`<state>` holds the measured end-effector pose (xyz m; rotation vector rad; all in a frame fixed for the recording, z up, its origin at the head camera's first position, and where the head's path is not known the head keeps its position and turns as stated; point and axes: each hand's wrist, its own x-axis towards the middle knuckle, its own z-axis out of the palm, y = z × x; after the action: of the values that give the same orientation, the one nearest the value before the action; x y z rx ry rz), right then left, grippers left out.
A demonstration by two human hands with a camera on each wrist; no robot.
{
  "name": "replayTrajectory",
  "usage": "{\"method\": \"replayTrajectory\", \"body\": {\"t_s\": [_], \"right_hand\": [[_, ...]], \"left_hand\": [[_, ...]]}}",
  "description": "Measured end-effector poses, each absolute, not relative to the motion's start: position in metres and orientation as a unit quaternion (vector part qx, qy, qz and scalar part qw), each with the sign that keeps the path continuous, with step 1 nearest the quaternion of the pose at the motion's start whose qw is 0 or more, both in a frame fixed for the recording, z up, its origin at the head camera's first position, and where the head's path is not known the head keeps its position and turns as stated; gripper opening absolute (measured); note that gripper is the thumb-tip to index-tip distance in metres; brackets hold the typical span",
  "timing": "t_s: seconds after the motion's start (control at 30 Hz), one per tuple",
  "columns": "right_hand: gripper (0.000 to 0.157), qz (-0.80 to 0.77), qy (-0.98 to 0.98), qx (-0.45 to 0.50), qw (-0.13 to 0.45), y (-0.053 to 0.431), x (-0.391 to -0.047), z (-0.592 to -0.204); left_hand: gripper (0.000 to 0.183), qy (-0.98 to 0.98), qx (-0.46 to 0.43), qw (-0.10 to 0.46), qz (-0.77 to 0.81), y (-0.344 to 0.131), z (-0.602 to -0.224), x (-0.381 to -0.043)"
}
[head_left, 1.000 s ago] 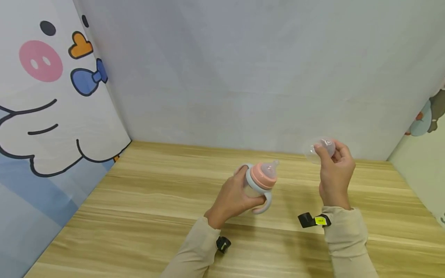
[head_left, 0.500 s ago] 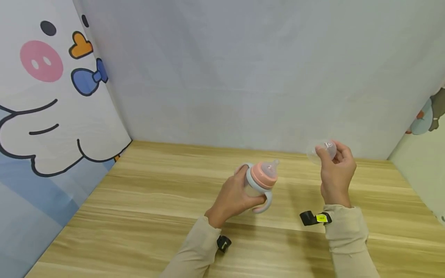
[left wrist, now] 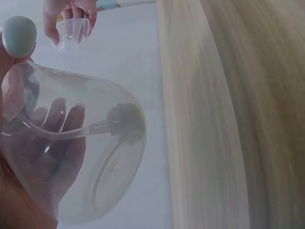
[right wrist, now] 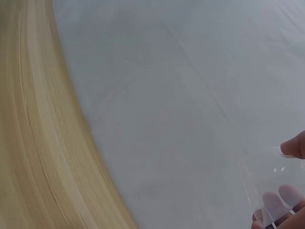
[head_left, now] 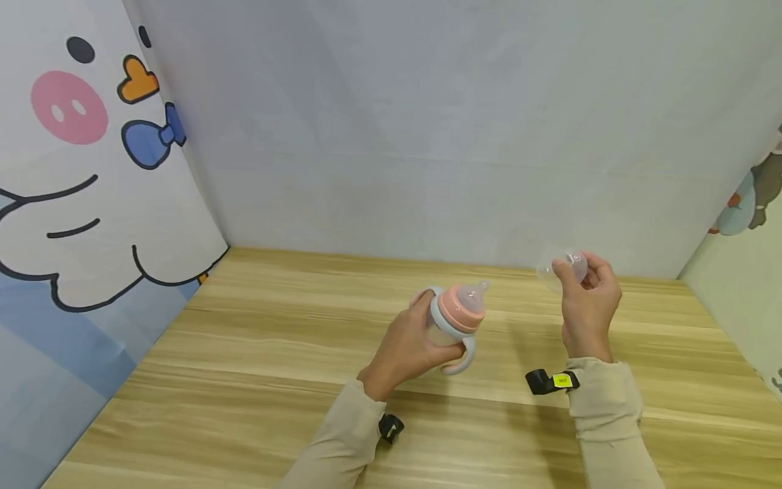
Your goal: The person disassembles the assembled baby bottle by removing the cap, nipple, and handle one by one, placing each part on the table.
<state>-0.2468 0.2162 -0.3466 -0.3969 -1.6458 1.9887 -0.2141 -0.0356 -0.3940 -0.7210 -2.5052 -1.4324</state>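
A baby bottle (head_left: 459, 314) with a pink collar, clear teat and two pale handles leans to the right in my left hand (head_left: 408, 350), whose fingers and thumb wrap round its body. Through the clear bottle wall (left wrist: 109, 181) in the left wrist view show a straw with a weighted end and the fingers behind. My right hand (head_left: 589, 305) pinches a clear dome-shaped bottle cap (head_left: 562, 269) between thumb and fingers, up and to the right of the bottle. In the right wrist view the cap (right wrist: 267, 176) sits at the lower right edge.
A wood-grain table (head_left: 275, 346) lies under both hands. Behind it hangs a pale grey cloth wall (head_left: 391, 136). On the left stands a cartoon-printed panel (head_left: 91, 224), and a pale green printed panel (head_left: 745, 292) stands on the right.
Almost nothing differs. The whole scene shifts slightly left in the head view, and the right hand with the cap stays at about the same place.
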Motion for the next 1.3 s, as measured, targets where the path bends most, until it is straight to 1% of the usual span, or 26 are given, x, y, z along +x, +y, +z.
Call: {"method": "replayTrajectory", "body": {"t_s": [0.4, 0.63, 0.87, 1.0, 1.23, 1.3], "right_hand": [[0.042, 0.731, -0.613, -0.171, 0.245, 0.221, -0.247, -0.353], [0.044, 0.733, -0.609, -0.168, 0.251, 0.225, -0.250, -0.355], [0.039, 0.732, -0.612, -0.171, 0.245, 0.225, -0.252, -0.358], [0.042, 0.722, -0.622, -0.177, 0.245, 0.227, -0.253, -0.357], [0.037, 0.731, -0.611, -0.188, 0.239, 0.226, -0.256, -0.355], [0.039, 0.735, -0.605, -0.194, 0.239, 0.225, -0.256, -0.355]], "left_hand": [[0.057, -0.843, -0.237, 0.080, -0.477, -0.035, -0.396, -0.215], [0.058, -0.846, -0.229, 0.087, -0.473, -0.039, -0.395, -0.219], [0.055, -0.845, -0.207, 0.096, -0.483, -0.050, -0.393, -0.223], [0.055, -0.840, -0.209, 0.095, -0.492, -0.050, -0.393, -0.224], [0.056, -0.845, -0.196, 0.096, -0.488, -0.054, -0.389, -0.225], [0.055, -0.845, -0.196, 0.095, -0.488, -0.056, -0.388, -0.225]]}}
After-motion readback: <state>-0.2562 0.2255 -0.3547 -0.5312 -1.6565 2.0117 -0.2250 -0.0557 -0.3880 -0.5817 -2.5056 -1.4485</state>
